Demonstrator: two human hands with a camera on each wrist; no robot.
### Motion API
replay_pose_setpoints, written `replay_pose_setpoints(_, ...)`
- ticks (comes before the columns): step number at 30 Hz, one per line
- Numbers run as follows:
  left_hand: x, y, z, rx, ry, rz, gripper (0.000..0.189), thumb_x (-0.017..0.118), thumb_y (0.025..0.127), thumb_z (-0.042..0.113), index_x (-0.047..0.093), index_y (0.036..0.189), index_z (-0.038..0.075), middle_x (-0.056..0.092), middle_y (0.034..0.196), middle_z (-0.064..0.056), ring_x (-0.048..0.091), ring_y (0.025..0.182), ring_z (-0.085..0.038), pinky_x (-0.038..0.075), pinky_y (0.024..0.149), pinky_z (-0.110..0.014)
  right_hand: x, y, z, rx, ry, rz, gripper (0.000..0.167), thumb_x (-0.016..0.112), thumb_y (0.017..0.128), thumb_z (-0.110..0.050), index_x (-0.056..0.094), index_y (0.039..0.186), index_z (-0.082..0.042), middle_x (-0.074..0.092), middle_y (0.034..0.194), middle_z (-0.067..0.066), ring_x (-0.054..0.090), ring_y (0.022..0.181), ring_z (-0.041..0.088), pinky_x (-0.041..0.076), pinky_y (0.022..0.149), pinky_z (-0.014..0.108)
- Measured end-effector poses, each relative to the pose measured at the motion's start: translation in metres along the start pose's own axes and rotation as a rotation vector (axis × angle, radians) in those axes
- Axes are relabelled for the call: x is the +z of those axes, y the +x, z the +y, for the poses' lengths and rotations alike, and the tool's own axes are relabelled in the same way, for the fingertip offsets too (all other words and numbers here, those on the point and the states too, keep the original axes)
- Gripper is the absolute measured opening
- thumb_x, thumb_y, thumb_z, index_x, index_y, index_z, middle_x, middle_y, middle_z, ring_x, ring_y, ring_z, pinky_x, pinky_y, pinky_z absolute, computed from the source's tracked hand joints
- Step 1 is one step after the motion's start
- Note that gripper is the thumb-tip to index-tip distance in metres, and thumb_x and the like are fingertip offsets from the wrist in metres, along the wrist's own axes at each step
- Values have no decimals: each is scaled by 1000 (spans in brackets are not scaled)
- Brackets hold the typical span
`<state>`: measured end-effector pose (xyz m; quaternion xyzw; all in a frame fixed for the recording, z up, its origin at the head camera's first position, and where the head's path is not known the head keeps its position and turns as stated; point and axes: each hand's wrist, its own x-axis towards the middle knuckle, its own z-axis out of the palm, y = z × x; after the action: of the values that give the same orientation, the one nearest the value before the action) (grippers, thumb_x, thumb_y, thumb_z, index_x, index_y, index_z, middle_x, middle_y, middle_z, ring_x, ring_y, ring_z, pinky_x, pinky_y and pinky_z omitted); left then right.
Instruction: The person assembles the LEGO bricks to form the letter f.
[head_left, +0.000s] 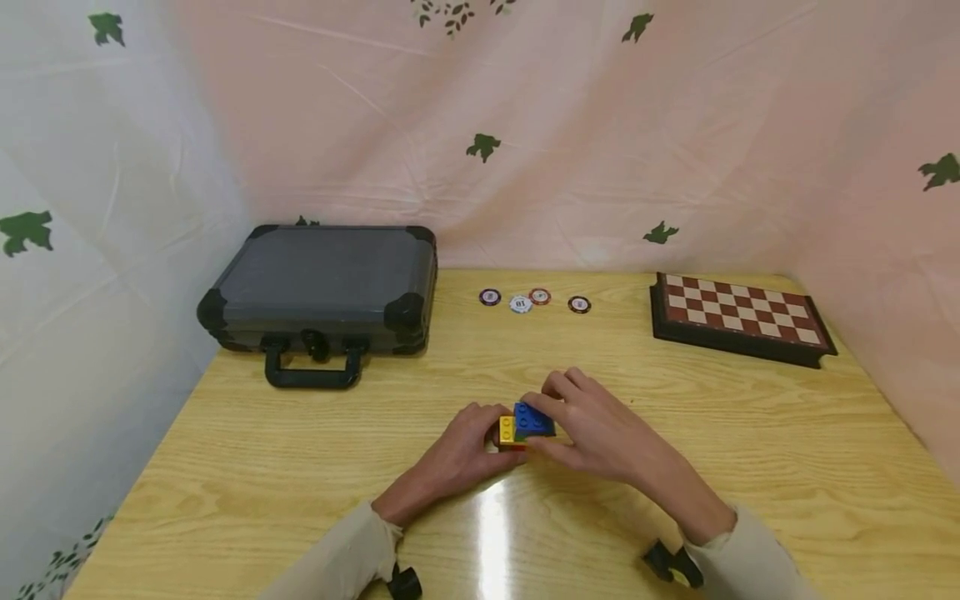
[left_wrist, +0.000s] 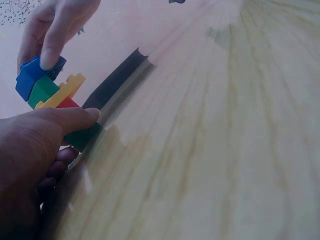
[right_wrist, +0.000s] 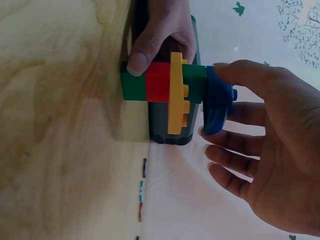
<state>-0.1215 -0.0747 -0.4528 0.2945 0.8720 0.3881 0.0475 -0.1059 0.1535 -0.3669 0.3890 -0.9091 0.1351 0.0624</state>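
Observation:
Between both hands is a small tower of toy building bricks. From the bottom up it has a green brick (right_wrist: pixel 134 89), a red brick (right_wrist: pixel 158 82), a wide yellow plate (right_wrist: pixel 176 95), another green brick (right_wrist: pixel 194 82) and a blue sloped brick (right_wrist: pixel 215 102) on top. My left hand (head_left: pixel 461 450) grips the lower bricks, its thumb along the bottom green one. From the right, my right hand (head_left: pixel 596 429) pinches the blue brick, which sits against the upper green brick. Whether the tower's base touches the table cannot be told.
A grey case (head_left: pixel 330 275) with black corners and a handle lies at the back left of the wooden table (head_left: pixel 300 467). Several poker chips, among them a purple chip (head_left: pixel 490 297), lie at the back middle. A folded chessboard box (head_left: pixel 742 317) is at the back right.

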Motion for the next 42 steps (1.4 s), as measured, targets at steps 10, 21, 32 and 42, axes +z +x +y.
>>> replay_pose_setpoints(10, 0, 2, 1, 9, 9, 1, 34, 82, 91, 35, 69, 116, 16, 59, 92, 12, 48, 80, -11, 39, 70, -29, 10, -6, 3, 6, 59, 81, 38, 72, 99, -31, 66, 129, -8, 64, 114, 2, 54, 102, 19, 49, 86, 41)
replay_pose_setpoints(21, 1, 0, 0, -9, -4, -12, 34, 81, 92, 35, 68, 118, 17, 58, 91, 13, 47, 80, -12, 37, 71, -30, 2, 3, 4, -51, 11, 65, 34, 78, 92, -29, 71, 119, -12, 58, 98, 0, 48, 88, 17, 44, 76, 35)
replay_pose_setpoints(32, 1, 0, 0, -15, -7, -12, 35, 81, 92, 35, 68, 119, 17, 58, 93, 13, 48, 81, -12, 39, 72, -30, 0, 5, 3, -45, 12, 27, 33, 78, 92, -30, 70, 119, -12, 55, 96, -2, 46, 88, 17, 43, 77, 35)
replay_pose_setpoints(42, 0, 0, -2, -2, -7, -7, 35, 82, 91, 35, 69, 117, 17, 59, 92, 13, 48, 80, -11, 39, 71, -29, 0, 5, -1, 14, 8, -4, 35, 79, 92, -31, 71, 122, -14, 53, 96, -3, 45, 88, 16, 41, 75, 34)
